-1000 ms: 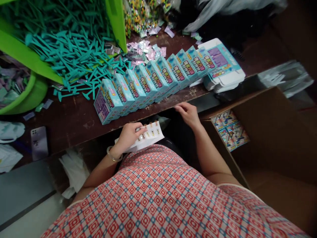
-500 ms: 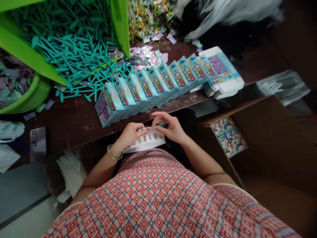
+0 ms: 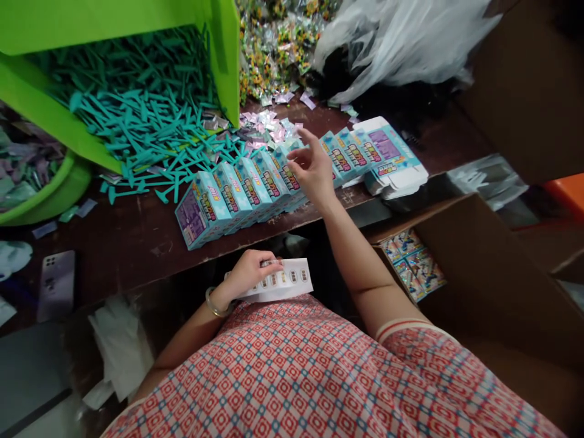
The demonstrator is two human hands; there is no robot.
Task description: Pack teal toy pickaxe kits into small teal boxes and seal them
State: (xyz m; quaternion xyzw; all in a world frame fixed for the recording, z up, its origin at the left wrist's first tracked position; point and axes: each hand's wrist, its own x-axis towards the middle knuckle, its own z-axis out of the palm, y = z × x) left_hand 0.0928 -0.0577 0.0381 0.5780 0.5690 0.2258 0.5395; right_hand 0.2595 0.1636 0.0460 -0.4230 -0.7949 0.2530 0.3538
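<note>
My left hand is closed on a white sheet of small oval stickers, low in front of my patterned top. The sheet's left part is hidden under that hand. My right hand is above the row of light-blue printed boxes, over its middle. Thumb and forefinger come together there in a pinch, while another finger reaches upward. Whatever they may hold is too small to make out. The boxes lean in a slanting line along the table edge, and my right hand covers some of them.
Flattened box blanks lie at the row's right end. Turquoise plastic pieces spill from a green bin. Small packets lie behind the boxes. A phone is at left; an open carton stands at right.
My right hand has left the sticker sheet and moved up over the boxes. My left hand keeps hold of the sheet. The view has shifted slightly.
</note>
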